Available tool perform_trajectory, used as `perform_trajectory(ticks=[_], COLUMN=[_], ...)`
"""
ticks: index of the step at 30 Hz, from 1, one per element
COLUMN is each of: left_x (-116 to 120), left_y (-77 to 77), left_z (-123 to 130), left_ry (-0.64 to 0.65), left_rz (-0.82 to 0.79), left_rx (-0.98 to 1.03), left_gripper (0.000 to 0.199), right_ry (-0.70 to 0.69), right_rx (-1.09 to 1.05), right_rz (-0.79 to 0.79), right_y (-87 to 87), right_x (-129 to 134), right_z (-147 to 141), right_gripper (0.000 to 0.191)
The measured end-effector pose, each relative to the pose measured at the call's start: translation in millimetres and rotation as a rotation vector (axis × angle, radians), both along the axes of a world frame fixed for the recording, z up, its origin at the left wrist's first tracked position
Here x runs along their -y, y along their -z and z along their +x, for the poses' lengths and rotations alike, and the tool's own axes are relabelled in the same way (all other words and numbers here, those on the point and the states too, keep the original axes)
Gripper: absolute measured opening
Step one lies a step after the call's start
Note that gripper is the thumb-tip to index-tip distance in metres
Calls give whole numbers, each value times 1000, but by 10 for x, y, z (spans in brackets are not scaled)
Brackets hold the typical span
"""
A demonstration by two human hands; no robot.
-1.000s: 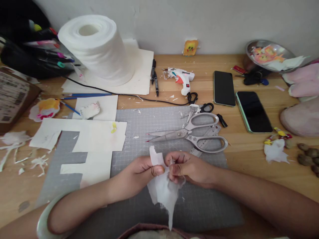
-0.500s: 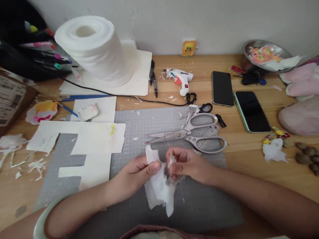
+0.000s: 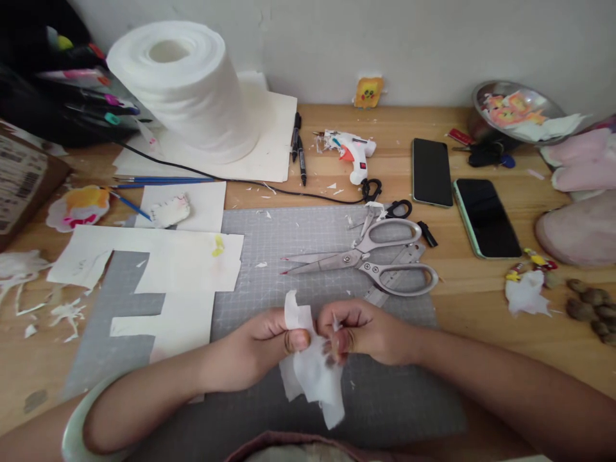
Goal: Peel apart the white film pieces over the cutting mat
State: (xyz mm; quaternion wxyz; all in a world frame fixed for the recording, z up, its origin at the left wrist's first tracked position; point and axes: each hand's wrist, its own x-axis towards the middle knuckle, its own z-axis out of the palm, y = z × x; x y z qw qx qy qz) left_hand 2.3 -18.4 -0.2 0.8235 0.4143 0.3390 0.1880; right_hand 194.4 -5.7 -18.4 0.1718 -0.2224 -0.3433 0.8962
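Wood-grained tabletop [image 3: 404, 122] runs up to a plain grey wall [image 3: 423, 45]; over the gridded grey mat [image 3: 269, 231] hangs a thin, ragged white tissue [image 3: 315, 372]; the left hand [image 3: 269, 343] clamps its upper edge beneath the thumb; the right hand [image 3: 359, 330] pinches a wispy end close beside; beyond them I see grey metal scissors [image 3: 346, 259], slim blades parted, on the mat; a fat, soft-sided white roll [image 3: 192, 102] stands farther back on paper sheets [image 3: 276, 128].

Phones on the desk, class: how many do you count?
2: a grey-edged phone right of the white glue gun, and a green-cased phone farther right, nearer the person.
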Motion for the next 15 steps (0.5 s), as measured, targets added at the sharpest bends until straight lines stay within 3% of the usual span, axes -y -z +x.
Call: perform_trajectory(ticks=[2,7,15], left_x=[-7,-27,-54], left_y=[-3,33,-18], left_z=[-15,-38,41], left_ry=[-16,-172,-103], left_rz=[-34,-47,180], left_rx=[33,-11,-279], left_gripper=[36,41,44], right_ry=[24,230,80], right_rx=[-77,-160,235], right_rz=[-77,-268,29], right_y=[7,-4,-86], right_x=[-22,-110,-3], right_z=[11,28,-70], right_gripper=[38,35,41])
